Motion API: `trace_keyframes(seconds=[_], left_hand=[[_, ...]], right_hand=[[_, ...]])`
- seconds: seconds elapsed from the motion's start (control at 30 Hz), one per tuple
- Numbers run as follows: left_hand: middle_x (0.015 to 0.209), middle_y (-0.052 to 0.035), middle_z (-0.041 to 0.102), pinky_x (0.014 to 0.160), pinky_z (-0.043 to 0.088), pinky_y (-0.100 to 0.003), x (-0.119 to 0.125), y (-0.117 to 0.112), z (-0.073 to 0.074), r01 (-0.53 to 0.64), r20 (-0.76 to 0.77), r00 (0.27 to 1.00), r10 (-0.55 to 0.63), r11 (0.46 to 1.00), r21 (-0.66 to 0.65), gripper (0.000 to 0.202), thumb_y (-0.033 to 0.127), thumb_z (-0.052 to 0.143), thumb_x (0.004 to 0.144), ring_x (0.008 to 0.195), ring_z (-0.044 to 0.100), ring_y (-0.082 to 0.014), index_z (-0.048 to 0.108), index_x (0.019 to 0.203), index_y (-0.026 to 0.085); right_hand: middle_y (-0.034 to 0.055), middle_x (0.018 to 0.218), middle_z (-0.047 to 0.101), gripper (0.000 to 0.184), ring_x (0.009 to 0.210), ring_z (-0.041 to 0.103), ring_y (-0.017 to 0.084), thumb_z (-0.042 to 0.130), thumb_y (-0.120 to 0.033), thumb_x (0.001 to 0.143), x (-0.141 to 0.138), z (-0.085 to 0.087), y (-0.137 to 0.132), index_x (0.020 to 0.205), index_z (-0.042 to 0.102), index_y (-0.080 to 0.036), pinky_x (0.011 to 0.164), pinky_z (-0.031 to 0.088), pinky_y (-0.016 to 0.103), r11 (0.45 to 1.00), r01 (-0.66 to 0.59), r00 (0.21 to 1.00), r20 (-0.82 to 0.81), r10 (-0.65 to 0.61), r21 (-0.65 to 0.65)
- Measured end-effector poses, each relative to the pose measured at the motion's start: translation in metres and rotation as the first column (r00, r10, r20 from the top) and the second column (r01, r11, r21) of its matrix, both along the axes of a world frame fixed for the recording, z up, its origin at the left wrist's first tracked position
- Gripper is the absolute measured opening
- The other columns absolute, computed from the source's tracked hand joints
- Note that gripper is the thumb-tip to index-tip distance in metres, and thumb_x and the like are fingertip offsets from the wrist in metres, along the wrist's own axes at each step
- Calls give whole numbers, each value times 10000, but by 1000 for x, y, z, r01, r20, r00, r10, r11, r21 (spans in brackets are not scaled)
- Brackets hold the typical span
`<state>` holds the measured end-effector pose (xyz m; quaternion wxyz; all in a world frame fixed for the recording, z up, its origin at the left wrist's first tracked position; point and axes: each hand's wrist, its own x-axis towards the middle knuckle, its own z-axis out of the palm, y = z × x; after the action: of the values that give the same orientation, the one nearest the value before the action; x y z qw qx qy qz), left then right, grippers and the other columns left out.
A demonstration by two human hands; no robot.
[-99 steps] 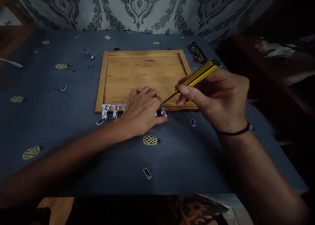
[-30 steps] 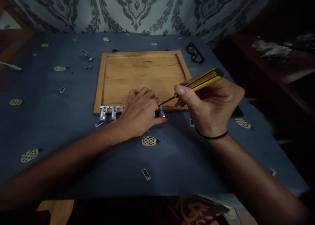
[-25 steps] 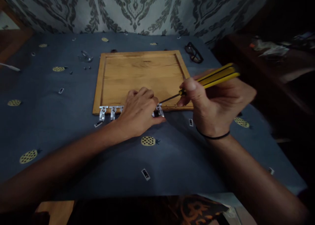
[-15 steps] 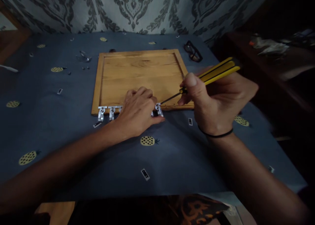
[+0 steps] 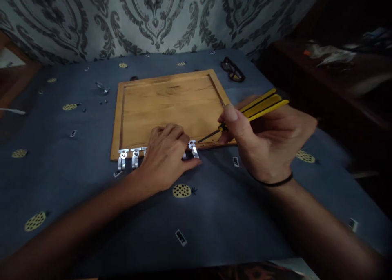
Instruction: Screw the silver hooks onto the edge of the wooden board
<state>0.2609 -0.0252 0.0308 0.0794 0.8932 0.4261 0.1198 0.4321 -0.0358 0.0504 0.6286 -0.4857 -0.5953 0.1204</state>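
A framed wooden board (image 5: 165, 104) lies on the cloth-covered table. Along its front edge sits a row of silver metal hooks (image 5: 122, 157), with part of the row hidden under my left hand (image 5: 167, 157). That hand is closed over the edge, its thumb below the rightmost metal hook (image 5: 192, 149) and its fingers bent above. My right hand (image 5: 266, 137) grips a yellow and black screwdriver (image 5: 260, 104) between thumb and fingers. The screwdriver's tip points down-left, close beside the plate of the rightmost hook. Small dark holes show in the frame edge right of it.
Dark-framed glasses (image 5: 232, 70) lie behind the board at right. Left of the board are a loose shiny metal piece (image 5: 102, 88) and a few tiny dark bits (image 5: 103, 102). A white cable end (image 5: 14, 111) reaches in at far left. A patterned curtain (image 5: 153, 18) hangs behind.
The view has tilted up a little, so everything sits lower. The screwdriver's tip has shifted slightly right from the rightmost hook's plate. My left hand keeps its place.
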Motion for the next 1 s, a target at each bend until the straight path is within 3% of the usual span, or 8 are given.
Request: trace_keyframes(seconds=[0.3,0.73,1.0], left_hand=[[1114,-79,706,941,415,-443,2,1,0,-5,3,1000,5,1000,-9,376,459,825,830,1125,609,-293,730,1030,156],[1089,-82,704,939,413,-446,2,1,-1,1,-14,1000,-1,1000,-3,374,468,817,836,1117,604,-298,722,1006,148],[1076,-84,704,918,415,-429,2,1,0,5,-16,1000,-5,1000,7,350,458,817,836,1091,602,-292,705,966,153]], right_hand=[[-17,617,660,262,511,576,125,729,-387,890,2,-3,0,685,645,-247,513,462,311,994,-27,997,69,34,-108],[-7,659,683,276,552,599,140,699,-397,923,1,-7,-1,694,644,-252,549,467,326,994,-51,991,118,63,-96],[-12,672,668,201,559,600,132,724,-297,900,4,-6,0,722,654,-234,577,475,310,991,-109,975,187,122,-77]])
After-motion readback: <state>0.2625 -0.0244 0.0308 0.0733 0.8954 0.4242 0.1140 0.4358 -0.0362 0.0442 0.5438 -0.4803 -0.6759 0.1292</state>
